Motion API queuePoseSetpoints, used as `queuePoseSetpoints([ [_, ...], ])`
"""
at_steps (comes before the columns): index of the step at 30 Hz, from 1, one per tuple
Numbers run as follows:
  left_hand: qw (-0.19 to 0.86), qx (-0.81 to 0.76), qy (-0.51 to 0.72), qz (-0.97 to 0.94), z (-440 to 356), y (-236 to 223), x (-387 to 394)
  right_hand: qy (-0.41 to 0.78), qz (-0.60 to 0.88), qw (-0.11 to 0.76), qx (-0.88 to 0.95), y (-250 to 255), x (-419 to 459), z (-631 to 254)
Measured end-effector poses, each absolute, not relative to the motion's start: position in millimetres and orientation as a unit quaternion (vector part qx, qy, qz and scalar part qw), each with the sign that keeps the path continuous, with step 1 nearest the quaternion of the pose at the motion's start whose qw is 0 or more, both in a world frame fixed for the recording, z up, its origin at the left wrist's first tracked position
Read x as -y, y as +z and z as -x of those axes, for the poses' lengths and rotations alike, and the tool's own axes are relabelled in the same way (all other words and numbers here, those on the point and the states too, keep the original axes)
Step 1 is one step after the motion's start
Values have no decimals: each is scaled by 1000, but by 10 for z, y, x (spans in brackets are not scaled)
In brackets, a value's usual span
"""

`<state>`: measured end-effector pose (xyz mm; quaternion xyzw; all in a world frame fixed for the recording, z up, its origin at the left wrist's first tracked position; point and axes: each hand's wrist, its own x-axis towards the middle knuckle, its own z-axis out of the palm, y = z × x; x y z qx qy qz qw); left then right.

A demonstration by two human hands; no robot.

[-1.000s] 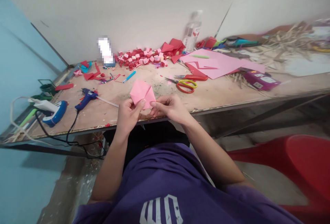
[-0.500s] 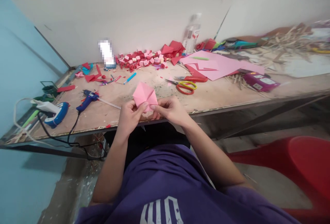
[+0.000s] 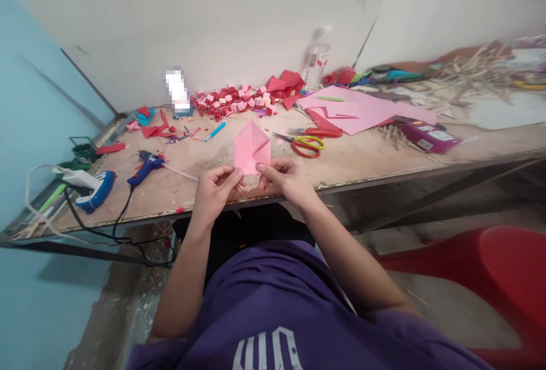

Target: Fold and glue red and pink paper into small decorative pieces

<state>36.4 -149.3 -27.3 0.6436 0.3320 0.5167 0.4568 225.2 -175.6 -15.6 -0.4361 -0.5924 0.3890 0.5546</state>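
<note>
A folded sheet of pink paper [image 3: 251, 144], creased and pointed at the top, is held up over the table's front edge. My left hand [image 3: 216, 188] pinches its lower left corner between thumb and fingers. At the lower right corner, my right hand [image 3: 288, 179] has a similar pinch on the paper. Scissors with yellow and red handles [image 3: 309, 144] lie just beyond my right hand. A blue glue gun [image 3: 147, 166] rests on the table to the left of my left hand.
Small red and pink folded paper pieces [image 3: 234, 99] are heaped by the wall. Larger pink sheets [image 3: 358, 107], a clear bottle [image 3: 316, 60] and a purple packet [image 3: 430, 136] are to the right. A blue power socket [image 3: 97, 191] with cables sits at left. A red stool [image 3: 512, 279] stands beside me.
The pink paper has turned more upright and shifted slightly to the right. My hands have moved apart, from its middle to its lower corners.
</note>
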Motion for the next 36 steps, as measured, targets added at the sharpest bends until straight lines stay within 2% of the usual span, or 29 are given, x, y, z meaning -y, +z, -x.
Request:
queuePoseSetpoints([
  [15,409,-351,519,-664,-343,-317,1488,432,425,548,577,-199,1717,-2266],
  [23,458,-334,479,-670,-354,-242,1473,444,419,536,584,-186,1708,-2294],
  [30,427,-340,581,-603,-313,-170,1337,489,414,456,618,-155,1720,-2325],
  [34,422,-353,582,-598,-242,-202,1302,495,412,425,636,-137,1729,-2331],
  [36,419,-356,581,-600,-224,-228,1302,501,414,438,621,-135,1730,-2323],
])
